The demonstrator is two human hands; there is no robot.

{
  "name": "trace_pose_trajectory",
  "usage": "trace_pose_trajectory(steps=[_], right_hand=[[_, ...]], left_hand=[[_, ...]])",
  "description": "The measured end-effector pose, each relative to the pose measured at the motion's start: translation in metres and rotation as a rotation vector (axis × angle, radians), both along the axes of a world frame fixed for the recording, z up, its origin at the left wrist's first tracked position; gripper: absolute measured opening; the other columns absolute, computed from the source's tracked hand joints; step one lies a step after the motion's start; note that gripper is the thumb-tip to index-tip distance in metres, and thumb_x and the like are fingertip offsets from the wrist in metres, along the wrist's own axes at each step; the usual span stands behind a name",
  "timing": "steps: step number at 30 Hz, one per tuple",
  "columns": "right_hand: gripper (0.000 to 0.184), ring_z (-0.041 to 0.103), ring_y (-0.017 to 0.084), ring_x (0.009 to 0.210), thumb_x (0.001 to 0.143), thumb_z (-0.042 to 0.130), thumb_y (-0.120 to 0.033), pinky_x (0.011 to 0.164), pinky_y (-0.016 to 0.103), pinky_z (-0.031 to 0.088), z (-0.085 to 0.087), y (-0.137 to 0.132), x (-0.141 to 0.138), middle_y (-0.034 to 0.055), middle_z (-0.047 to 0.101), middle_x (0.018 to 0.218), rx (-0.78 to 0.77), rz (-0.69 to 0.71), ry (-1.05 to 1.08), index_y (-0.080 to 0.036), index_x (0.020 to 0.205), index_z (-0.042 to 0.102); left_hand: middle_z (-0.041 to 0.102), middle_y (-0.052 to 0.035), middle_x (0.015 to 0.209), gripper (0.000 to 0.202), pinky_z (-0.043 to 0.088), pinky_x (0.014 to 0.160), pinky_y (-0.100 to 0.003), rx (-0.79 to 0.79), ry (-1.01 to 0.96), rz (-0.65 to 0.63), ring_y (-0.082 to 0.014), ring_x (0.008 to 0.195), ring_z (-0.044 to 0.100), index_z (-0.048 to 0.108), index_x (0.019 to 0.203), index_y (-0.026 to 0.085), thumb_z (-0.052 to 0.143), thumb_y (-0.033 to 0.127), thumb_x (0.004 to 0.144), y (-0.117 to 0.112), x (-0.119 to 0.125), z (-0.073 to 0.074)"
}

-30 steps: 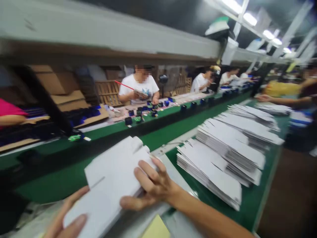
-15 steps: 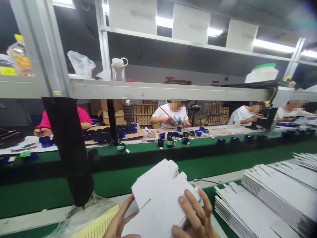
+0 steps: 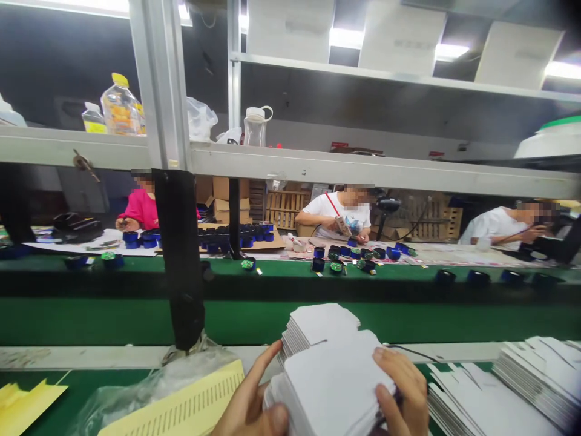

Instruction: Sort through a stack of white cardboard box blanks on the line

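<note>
While you are looking out over the line, you are gripping a stack of flat white cartons (image 3: 333,378) low in the middle of the view, just in front of you at the near edge of the bench. Your left hand (image 3: 252,402) is curling round the stack's left side, thumb pressing on the front corner and a finger stretching up along the edge. Your right hand (image 3: 402,393) is clamping the right side, fingers (image 3: 394,366) folded over the top sheet, so both hands are closing on the same bundle. The cartons are fanning slightly at the far end, their tabs stepping upward. Just beside the stack on your right, more piles of white cartons (image 3: 521,387) are lying on the green table (image 3: 54,387). On your left, a yellow perforated sheet in clear plastic (image 3: 177,402) is sitting near your left hand. Beyond the stack, a green conveyor belt (image 3: 113,321) is running across, and on the far bench small blue and black round parts (image 3: 345,257) are sitting in front of a person in a white shirt (image 3: 338,212).
</note>
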State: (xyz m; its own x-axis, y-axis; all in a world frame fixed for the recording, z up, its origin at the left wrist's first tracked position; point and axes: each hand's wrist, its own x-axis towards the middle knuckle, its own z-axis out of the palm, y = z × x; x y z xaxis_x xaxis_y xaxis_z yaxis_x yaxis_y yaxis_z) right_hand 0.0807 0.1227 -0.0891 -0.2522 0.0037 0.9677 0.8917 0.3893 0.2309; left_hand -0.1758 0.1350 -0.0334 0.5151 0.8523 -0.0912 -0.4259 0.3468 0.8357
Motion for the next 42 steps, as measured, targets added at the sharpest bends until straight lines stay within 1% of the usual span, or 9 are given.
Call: trace_pose_trajectory(steps=[5, 8, 11, 16, 19, 22, 29, 36, 42], right_hand=[[0.033, 0.057, 0.025, 0.106, 0.087, 0.048, -0.012, 0.087, 0.045, 0.051, 0.010, -0.008, -0.008, 0.0078, 0.055, 0.116, -0.031, 0.028, -0.086, -0.028, 0.115, 0.057], [0.019, 0.056, 0.024, 0.111, 0.089, 0.047, -0.008, 0.093, 0.046, 0.049, 0.014, -0.010, -0.019, 0.0085, 0.052, 0.116, -0.106, 0.068, -0.200, -0.024, 0.097, 0.054], [0.021, 0.056, 0.027, 0.112, 0.086, 0.049, -0.003, 0.091, 0.050, 0.050, 0.015, -0.006, -0.024, 0.0118, 0.051, 0.117, -0.136, 0.062, -0.304, -0.021, 0.097, 0.053], [0.035, 0.059, 0.029, 0.107, 0.087, 0.042, -0.006, 0.088, 0.049, 0.051, 0.013, 0.002, -0.018, 0.0157, 0.057, 0.112, -0.288, 0.035, -0.407, -0.017, 0.114, 0.061], [0.032, 0.064, 0.025, 0.095, 0.096, 0.044, -0.023, 0.078, 0.039, 0.055, 0.016, -0.001, -0.013, 0.0133, 0.062, 0.100, -0.375, 0.045, -0.440, -0.015, 0.118, 0.066], [0.038, 0.066, 0.030, 0.105, 0.092, 0.058, -0.047, 0.080, 0.043, 0.058, 0.022, -0.009, -0.009, 0.0158, 0.069, 0.111, -0.455, 0.081, -0.418, -0.020, 0.117, 0.068], [0.045, 0.068, 0.025, 0.115, 0.082, 0.075, -0.040, 0.106, 0.037, 0.051, 0.032, -0.015, 0.003, 0.0058, 0.073, 0.121, -0.646, 0.244, -0.415, -0.022, 0.123, 0.067], [0.043, 0.071, 0.024, 0.109, 0.089, 0.058, -0.014, 0.102, 0.035, 0.055, 0.036, -0.025, 0.010, 0.0011, 0.071, 0.125, -0.726, 0.343, 0.057, -0.029, 0.128, 0.065], [0.030, 0.068, 0.032, 0.115, 0.093, 0.060, -0.027, 0.101, 0.043, 0.056, 0.010, -0.036, 0.024, 0.0029, 0.077, 0.111, -0.673, 0.151, 0.692, -0.025, 0.120, 0.071]], left_hand=[[0.070, -0.0151, 0.120, 0.099, 0.044, 0.098, -0.046, -0.271, -0.133, -0.160, -0.0378, 0.122, 0.060, 0.028, 0.151, 0.021, 0.072, 0.067, 0.075, 0.014, -0.002, 0.006], [0.073, -0.0126, 0.112, 0.081, 0.045, 0.096, -0.042, -0.230, -0.060, -0.154, -0.0364, 0.113, 0.065, 0.043, 0.144, 0.018, 0.079, 0.044, 0.075, 0.016, -0.002, 0.002], [0.075, -0.0104, 0.107, 0.068, 0.047, 0.094, -0.040, -0.185, 0.004, -0.074, -0.0354, 0.108, 0.067, 0.055, 0.133, 0.015, 0.079, 0.027, 0.070, 0.013, 0.001, -0.004], [0.076, -0.0087, 0.098, 0.053, 0.047, 0.086, -0.034, -0.207, 0.103, 0.016, -0.0292, 0.097, 0.069, 0.057, 0.127, 0.014, 0.064, 0.023, 0.075, 0.014, 0.007, -0.014], [0.075, -0.0052, 0.097, 0.058, 0.046, 0.075, -0.028, -0.153, 0.178, 0.044, -0.0239, 0.090, 0.068, 0.058, 0.125, 0.018, 0.064, 0.014, 0.068, 0.016, 0.007, -0.021], [0.075, -0.0031, 0.096, 0.058, 0.045, 0.072, -0.026, -0.148, 0.139, -0.002, -0.0200, 0.086, 0.066, 0.059, 0.125, 0.020, 0.066, 0.012, 0.068, 0.018, 0.005, -0.027], [0.070, -0.0078, 0.118, 0.058, 0.046, 0.096, -0.035, -0.144, 0.017, -0.096, -0.0259, 0.110, 0.063, 0.054, 0.135, 0.017, 0.071, 0.041, 0.084, 0.025, 0.000, -0.037], [0.068, -0.0127, 0.127, 0.065, 0.042, 0.105, -0.039, -0.241, 0.020, -0.184, -0.0306, 0.119, 0.060, 0.057, 0.133, 0.010, 0.050, 0.062, 0.094, 0.029, -0.002, -0.040], [0.067, -0.0095, 0.129, 0.059, 0.041, 0.107, -0.038, -0.239, 0.025, -0.143, -0.0290, 0.120, 0.061, 0.054, 0.137, 0.014, 0.052, 0.056, 0.096, 0.026, -0.004, -0.040]])
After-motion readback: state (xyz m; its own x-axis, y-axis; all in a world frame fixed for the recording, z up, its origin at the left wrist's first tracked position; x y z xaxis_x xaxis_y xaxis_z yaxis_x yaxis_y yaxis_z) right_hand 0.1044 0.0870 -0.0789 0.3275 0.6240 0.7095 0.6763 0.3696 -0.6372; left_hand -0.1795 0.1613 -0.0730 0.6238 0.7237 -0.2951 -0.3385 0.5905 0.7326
